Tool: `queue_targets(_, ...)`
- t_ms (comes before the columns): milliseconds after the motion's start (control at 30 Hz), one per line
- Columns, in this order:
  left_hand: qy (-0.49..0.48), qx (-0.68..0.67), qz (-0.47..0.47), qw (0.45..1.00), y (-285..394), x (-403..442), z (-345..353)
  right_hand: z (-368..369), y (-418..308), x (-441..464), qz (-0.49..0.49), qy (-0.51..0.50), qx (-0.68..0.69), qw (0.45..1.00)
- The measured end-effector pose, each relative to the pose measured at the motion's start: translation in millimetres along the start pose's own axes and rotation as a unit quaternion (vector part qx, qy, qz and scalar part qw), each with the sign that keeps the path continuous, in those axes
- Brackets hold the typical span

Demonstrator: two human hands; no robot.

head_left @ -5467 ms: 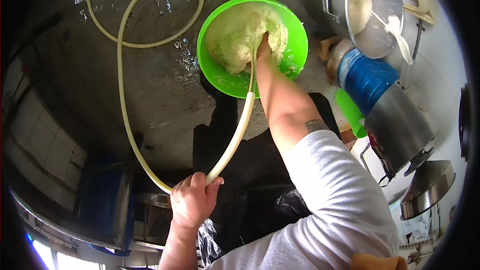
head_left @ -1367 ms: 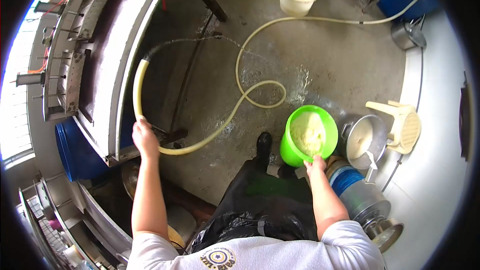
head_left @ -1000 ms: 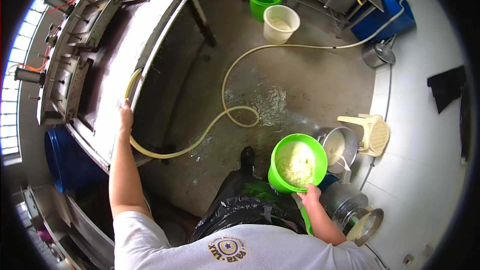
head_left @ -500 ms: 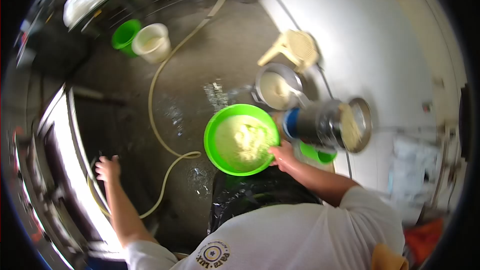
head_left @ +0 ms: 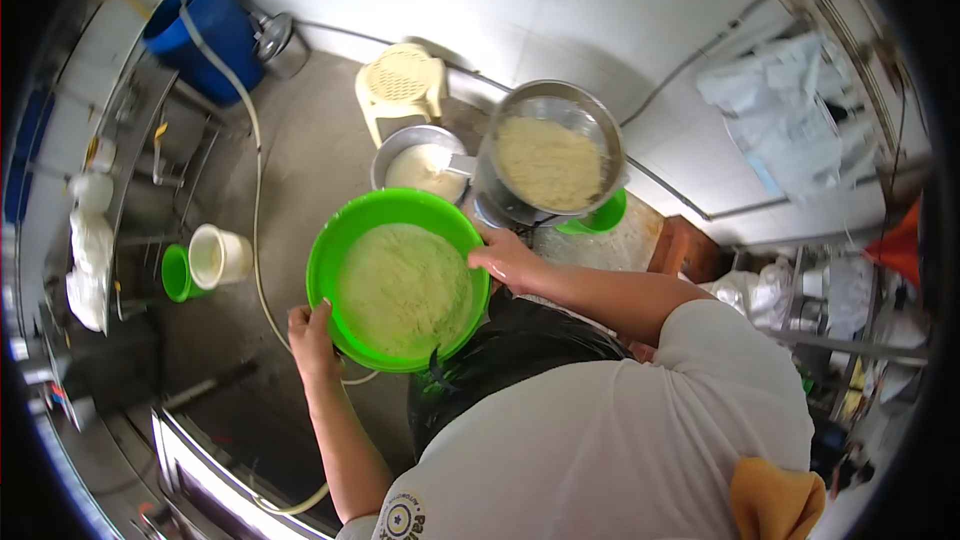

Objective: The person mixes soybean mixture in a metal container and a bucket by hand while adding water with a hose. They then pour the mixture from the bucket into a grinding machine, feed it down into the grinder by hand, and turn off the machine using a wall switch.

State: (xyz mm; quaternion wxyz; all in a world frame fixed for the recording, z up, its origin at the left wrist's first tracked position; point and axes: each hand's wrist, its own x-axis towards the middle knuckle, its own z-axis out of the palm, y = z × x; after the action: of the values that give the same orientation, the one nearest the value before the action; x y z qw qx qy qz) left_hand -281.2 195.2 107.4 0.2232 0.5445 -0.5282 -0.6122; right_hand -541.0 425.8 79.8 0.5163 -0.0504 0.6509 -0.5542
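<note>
A large green basin (head_left: 325, 240) holds pale, wet, grated-looking dough and hangs in front of my black apron. My right hand (head_left: 502, 258) grips its right rim. On the left rim is my left hand (head_left: 313, 338), with the fingers wrapped round the edge. Just beyond the basin, a steel pot (head_left: 570, 100) filled with a pale yellowish mass stands raised on a metal machine. A lower metal pot (head_left: 380, 168) with whitish contents sits beside it. The cream hose (head_left: 258, 200) runs along the floor, away from both hands.
A cream plastic stool (head_left: 403, 75) stands by the wall. At the left are a white bucket (head_left: 232, 257), a green bucket (head_left: 177, 274) and a blue barrel (head_left: 212, 50). A metal-edged table (head_left: 210, 470) is at lower left, shelves with bags (head_left: 770, 290) at right.
The view has turned right, towards the machine. The basin has come up, nearer the raised steel pot. My left hand, earlier holding the hose and then open over the table, has taken the basin's rim.
</note>
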Motion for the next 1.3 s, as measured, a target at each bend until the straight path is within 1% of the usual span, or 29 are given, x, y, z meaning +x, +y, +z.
queue_targets(33, -0.024, 0.002, 0.025, 0.999, 26, 0, 24, -24, -1, 6, -0.005, 0.021, -0.027, 0.999)
queue_targets(67, -0.037, 0.011, 0.032, 0.999, 56, -2, 50, -46, -7, 9, -0.011, 0.03, -0.014, 0.999)
queue_targets(133, -0.071, 0.098, 0.067, 0.99, 114, -17, 100, -83, -17, 13, -0.029, 0.022, 0.041, 0.998)
queue_targets(167, -0.075, 0.106, 0.075, 0.989, 137, -24, 127, -100, -30, 8, -0.026, 0.0, 0.026, 0.999)
queue_targets(200, -0.087, 0.134, 0.107, 0.981, 157, -32, 155, -115, -35, 10, -0.031, 0.002, 0.036, 0.999)
queue_targets(233, -0.099, 0.163, 0.139, 0.972, 171, -37, 181, -129, -39, 11, -0.138, 0.089, -0.088, 0.982)
queue_targets(267, -0.102, 0.169, 0.146, 0.969, 179, -36, 208, -142, -44, 13, -0.238, 0.177, -0.211, 0.931)
queue_targets(333, -0.084, 0.3, 0.315, 0.896, 190, -34, 253, -157, -35, 41, -0.265, 0.192, -0.187, 0.926)
queue_targets(367, -0.073, 0.309, 0.321, 0.892, 201, -36, 272, -164, -36, 58, -0.288, 0.206, -0.174, 0.919)
queue_targets(400, -0.078, 0.313, 0.329, 0.887, 211, -38, 291, -168, -42, 69, -0.292, 0.212, -0.166, 0.918)
queue_targets(467, -0.072, 0.397, 0.421, 0.812, 222, -50, 334, -184, -53, 85, -0.192, 0.198, -0.077, 0.958)
queue_targets(500, -0.08, 0.412, 0.433, 0.798, 225, -60, 355, -197, -61, 90, -0.191, 0.202, -0.072, 0.958)
queue_targets(533, -0.085, 0.413, 0.434, 0.796, 225, -62, 374, -212, -70, 94, -0.137, 0.141, 0.036, 0.98)
queue_targets(567, -0.079, 0.44, 0.441, 0.778, 224, -61, 391, -222, -75, 96, -0.08, 0.078, 0.143, 0.983)
queue_targets(633, -0.077, 0.499, 0.439, 0.744, 226, -62, 419, -235, -77, 103, -0.076, 0.073, 0.182, 0.978)
queue_targets(667, -0.083, 0.499, 0.439, 0.743, 227, -61, 428, -239, -76, 106, -0.073, 0.062, 0.216, 0.972)
queue_targets(700, -0.085, 0.518, 0.446, 0.725, 228, -58, 438, -241, -78, 107, -0.072, 0.066, 0.217, 0.971)
queue_targets(733, -0.086, 0.535, 0.453, 0.708, 229, -54, 446, -243, -80, 108, -0.094, 0.115, 0.112, 0.983)
queue_targets(767, -0.089, 0.534, 0.452, 0.709, 229, -52, 452, -243, -81, 109, -0.113, 0.16, 0.003, 0.981)
queue_targets(800, -0.105, 0.537, 0.465, 0.697, 228, -49, 457, -241, -94, 98, -0.11, 0.16, -0.001, 0.981)
queue_targets(833, -0.121, 0.538, 0.477, 0.684, 227, -47, 461, -237, -121, 75, -0.202, 0.177, -0.168, 0.948)
queue_targets(867, -0.12, 0.536, 0.474, 0.688, 224, -45, 464, -233, -143, 59, -0.287, 0.186, -0.33, 0.88)
queue_targets(900, -0.132, 0.518, 0.507, 0.676, 219, -44, 466, -227, -163, 59, -0.285, 0.183, -0.333, 0.88)
queue_targets(933, -0.143, 0.499, 0.54, 0.662, 217, -43, 469, -221, -182, 69, -0.358, 0.13, -0.38, 0.843)
queue_targets(967, -0.142, 0.498, 0.538, 0.665, 216, -44, 471, -215, -201, 78, -0.431, 0.076, -0.416, 0.797)
queue_targets(1000, -0.159, 0.496, 0.538, 0.663, 216, -46, 472, -211, -216, 92, -0.449, 0.034, -0.448, 0.772)
queue_targets(1033, -0.175, 0.494, 0.539, 0.66, 216, -48, 472, -209, -225, 102, -0.434, 0.012, -0.474, 0.766)
queue_targets(1167, -0.212, 0.474, 0.542, 0.661, 218, -49, 473, -201, -247, 155, -0.305, -0.05, -0.57, 0.761)
queue_targets(1300, -0.227, 0.482, 0.515, 0.672, 225, -33, 472, -193, -260, 196, -0.224, -0.091, -0.608, 0.756)
